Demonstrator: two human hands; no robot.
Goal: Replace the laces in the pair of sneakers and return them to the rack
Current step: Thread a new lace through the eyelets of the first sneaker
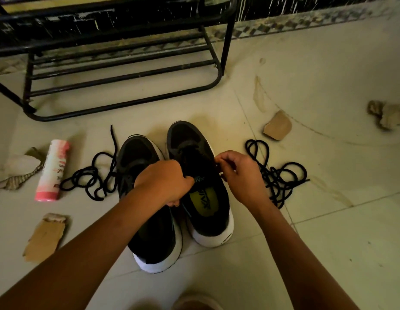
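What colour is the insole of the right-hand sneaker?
The insole is yellow-green with dark lettering; head view shows it.

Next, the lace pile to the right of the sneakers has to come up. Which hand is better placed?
Right. The right hand pinches the right sneaker's outer edge, just beside that lace; the left hand grips the sneaker's inner side and would have to cross over it.
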